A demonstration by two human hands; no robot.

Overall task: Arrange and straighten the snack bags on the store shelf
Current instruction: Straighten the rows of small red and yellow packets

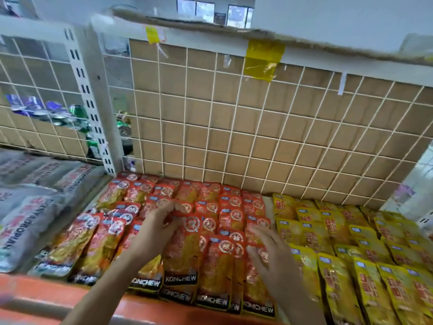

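Red snack bags marked KONCHEW lie in overlapping rows across the middle of the shelf. My left hand reaches over them and its fingertips pinch the top edge of one red bag in the middle row. My right hand lies with spread fingers on the red bags at the right end of the front rows. Yellow snack bags fill the shelf to the right in similar rows.
Grey bags lie on the shelf to the left. A white wire grid backed by cardboard closes the rear. An orange shelf lip runs along the front. A white slotted upright stands at the back left.
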